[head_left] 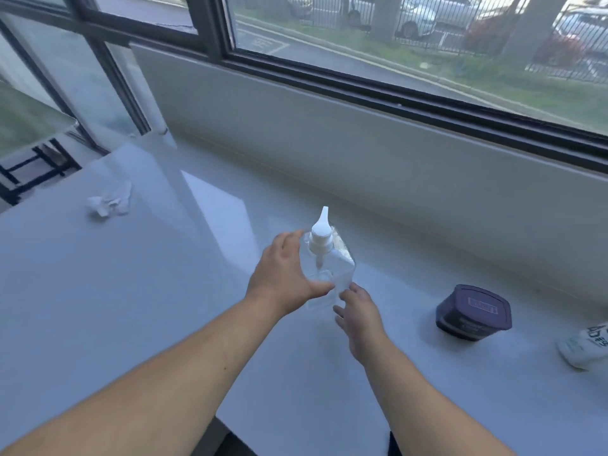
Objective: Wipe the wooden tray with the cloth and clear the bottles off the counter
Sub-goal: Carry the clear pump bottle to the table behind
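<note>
A clear square pump bottle [332, 264] with a white pump head stands upright on the white counter [148, 307] near the window ledge. My left hand [283, 274] wraps around its left side, thumb across the front. My right hand [357, 315] sits just below and right of the bottle, fingertips touching its lower front corner, fingers spread. A crumpled white cloth or tissue [110, 202] lies on the counter at the far left. No wooden tray is in view.
A dark purple lidded tub [473, 312] sits on the counter to the right. A white tube [585, 347] lies at the right edge. A low white wall under the window [362, 153] runs behind. The counter's front edge is near my elbows.
</note>
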